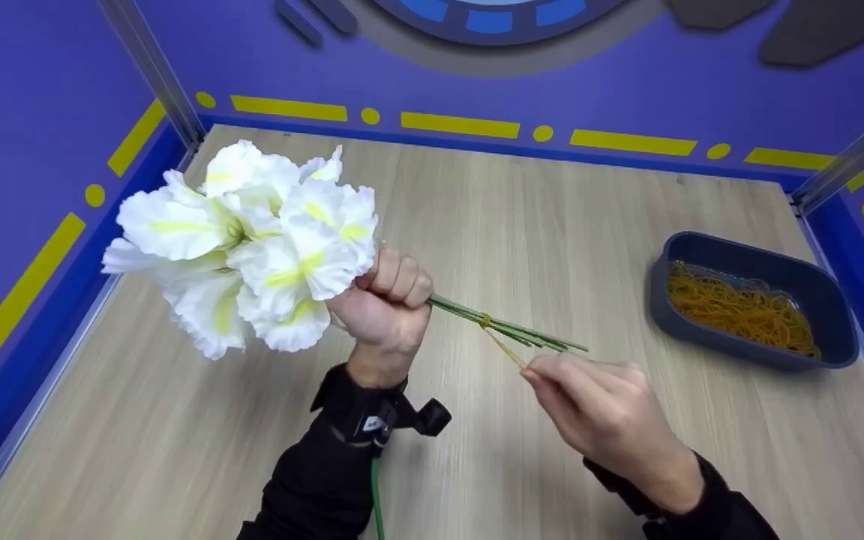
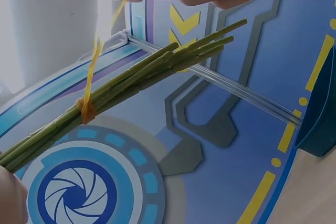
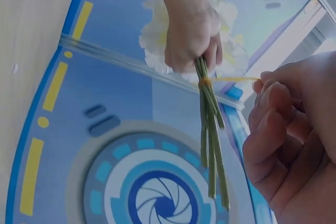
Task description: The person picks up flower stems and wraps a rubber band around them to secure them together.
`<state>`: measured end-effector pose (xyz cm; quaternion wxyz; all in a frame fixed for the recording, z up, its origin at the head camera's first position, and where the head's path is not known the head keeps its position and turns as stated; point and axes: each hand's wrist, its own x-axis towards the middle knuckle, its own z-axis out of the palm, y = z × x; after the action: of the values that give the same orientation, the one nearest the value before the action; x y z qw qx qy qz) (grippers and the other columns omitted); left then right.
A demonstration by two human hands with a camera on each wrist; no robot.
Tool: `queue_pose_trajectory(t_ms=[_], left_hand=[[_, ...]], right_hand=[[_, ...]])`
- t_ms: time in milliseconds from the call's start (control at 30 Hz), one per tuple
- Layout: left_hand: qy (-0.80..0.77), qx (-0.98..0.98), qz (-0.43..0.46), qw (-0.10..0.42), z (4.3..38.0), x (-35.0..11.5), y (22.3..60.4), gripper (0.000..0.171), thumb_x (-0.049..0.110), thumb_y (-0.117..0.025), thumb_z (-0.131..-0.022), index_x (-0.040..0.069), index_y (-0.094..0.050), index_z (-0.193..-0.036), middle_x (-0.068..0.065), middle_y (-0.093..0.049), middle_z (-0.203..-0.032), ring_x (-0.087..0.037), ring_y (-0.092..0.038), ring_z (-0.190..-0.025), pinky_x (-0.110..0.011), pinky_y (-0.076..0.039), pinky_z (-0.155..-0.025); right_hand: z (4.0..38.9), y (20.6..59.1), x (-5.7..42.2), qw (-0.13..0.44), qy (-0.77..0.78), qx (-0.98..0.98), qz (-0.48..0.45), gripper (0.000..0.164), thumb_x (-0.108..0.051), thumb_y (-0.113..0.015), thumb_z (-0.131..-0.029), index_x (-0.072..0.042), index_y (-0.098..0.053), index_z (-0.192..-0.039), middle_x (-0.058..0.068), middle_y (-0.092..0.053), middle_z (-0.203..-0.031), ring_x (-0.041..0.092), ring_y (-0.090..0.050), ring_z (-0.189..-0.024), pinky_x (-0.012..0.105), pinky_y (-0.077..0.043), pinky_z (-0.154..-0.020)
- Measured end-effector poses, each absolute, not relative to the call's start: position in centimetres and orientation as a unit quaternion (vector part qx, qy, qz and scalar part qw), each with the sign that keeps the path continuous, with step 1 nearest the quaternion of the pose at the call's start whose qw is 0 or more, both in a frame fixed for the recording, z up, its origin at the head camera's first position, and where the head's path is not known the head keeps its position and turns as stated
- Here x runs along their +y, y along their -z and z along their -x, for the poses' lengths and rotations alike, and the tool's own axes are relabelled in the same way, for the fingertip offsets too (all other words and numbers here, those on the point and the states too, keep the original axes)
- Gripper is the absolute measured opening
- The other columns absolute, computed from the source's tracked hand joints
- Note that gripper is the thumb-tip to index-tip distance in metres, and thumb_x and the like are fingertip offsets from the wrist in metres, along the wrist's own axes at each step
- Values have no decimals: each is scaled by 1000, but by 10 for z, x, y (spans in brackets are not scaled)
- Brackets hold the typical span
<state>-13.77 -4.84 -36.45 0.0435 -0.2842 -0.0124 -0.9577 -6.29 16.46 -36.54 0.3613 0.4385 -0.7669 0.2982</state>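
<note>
My left hand (image 1: 391,300) grips a bunch of artificial white flowers (image 1: 282,247) just below the blooms, which have yellow streaks and lean left. Green stems (image 1: 529,333) stick out of the fist toward the right. Around them, partway along, a yellow rubber band (image 2: 88,109) is wound, and one loop of it is drawn out taut. The end of that loop is pinched between thumb and finger of my right hand (image 1: 604,409), below the stem ends in the head view. In the right wrist view the stretched band runs sideways from the stems to the right fingertips (image 3: 257,85).
A dark blue bin (image 1: 747,360) with many loose rubber bands (image 1: 739,311) stands at the right on the wood-grain table (image 1: 477,195). Blue printed panels (image 1: 469,90) wall in the back and sides. A green cable (image 1: 376,495) hangs from the left wrist.
</note>
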Motion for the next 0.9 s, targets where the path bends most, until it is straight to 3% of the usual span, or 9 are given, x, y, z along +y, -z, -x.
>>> queue_pose_trajectory(t_ms=[167,533,900], left_hand=[[957,-18,286,44,137,-50,364,56,29,-63,-94,18,-17,-63,8,-12,-54,-5,-8,-46,-18,-8,-40],[949,40,311,16,136,-61,357,50,24,-56,-96,18,-18,-65,8,-13,-54,-5,-10,-47,-18,-10,-42],[950,40,310,12,132,-65,352,51,24,-57,-96,18,-17,-64,8,-12,-55,-5,-9,-47,-18,-10,-42]], right_hand=[[66,358,175,368,-306,-770,-422,27,-20,-61,-102,-3,-71,-85,1,-69,-72,9,-60,-51,24,-48,-43],[68,343,196,335,-287,-803,-399,31,-28,-59,-104,-5,-71,-88,-7,-53,-65,0,-38,-48,15,-29,-41],[71,332,218,281,-266,-844,-370,35,-35,-55,-105,-7,-71,-90,-10,-50,-67,-2,-36,-52,11,-29,-44]])
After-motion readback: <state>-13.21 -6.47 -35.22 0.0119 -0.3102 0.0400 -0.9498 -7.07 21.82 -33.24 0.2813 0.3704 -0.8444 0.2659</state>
